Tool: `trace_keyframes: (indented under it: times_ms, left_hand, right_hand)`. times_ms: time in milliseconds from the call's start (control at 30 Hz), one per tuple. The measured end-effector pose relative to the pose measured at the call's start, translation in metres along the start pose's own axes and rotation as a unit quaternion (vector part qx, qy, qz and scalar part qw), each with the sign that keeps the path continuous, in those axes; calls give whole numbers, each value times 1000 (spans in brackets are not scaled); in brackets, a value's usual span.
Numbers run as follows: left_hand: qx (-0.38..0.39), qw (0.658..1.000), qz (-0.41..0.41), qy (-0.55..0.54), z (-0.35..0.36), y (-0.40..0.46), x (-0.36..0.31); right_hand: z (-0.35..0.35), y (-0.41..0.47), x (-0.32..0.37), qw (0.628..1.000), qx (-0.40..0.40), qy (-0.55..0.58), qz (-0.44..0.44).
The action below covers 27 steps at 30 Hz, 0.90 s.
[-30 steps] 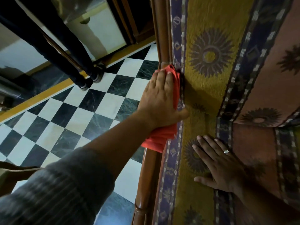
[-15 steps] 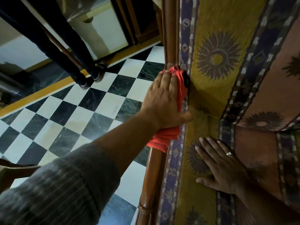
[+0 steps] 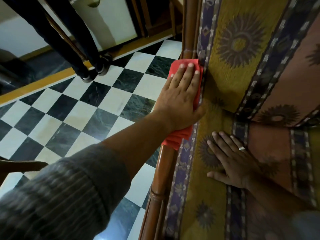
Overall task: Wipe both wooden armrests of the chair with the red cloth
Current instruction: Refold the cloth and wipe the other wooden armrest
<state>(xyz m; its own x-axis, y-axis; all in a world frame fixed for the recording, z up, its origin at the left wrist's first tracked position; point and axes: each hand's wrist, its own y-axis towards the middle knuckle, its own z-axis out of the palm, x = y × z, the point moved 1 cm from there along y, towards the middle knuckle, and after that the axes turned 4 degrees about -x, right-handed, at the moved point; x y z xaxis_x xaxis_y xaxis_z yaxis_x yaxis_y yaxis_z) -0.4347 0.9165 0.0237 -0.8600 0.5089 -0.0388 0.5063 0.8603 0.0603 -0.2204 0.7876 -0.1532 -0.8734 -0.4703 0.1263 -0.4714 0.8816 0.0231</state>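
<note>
On the wooden armrest [image 3: 166,170], the left hand [image 3: 180,99] pressed the red cloth [image 3: 174,67] with straight fingers; the right hand [image 3: 237,163] lay flat on the patterned cushion [image 3: 204,201].

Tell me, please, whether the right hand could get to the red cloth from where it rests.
Probably yes: the right hand lies flat on the cushion beside the armrest, nothing between it and the red cloth's free lower end below the left hand.

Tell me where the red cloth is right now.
In the head view, the red cloth lies along the brown wooden armrest, pressed flat under the left hand, left of the yellow patterned seat cushion.
</note>
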Motion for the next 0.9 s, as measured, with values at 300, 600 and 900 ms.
trace_keyframes:
  times_ms: [300,600,900]
  left_hand:
    - [50,998,23,-17,-6,-31,-4]
    - [15,1000,-8,0,1,-21,-10]
    - [50,995,-64,-65,2,-151,-45]
  right_hand:
    - [5,0,-2,1000,-19,12,-5]
    - [-2,-3,2,1000,-18,1,-8]
    - [-4,0,1,1000,-1,16,1]
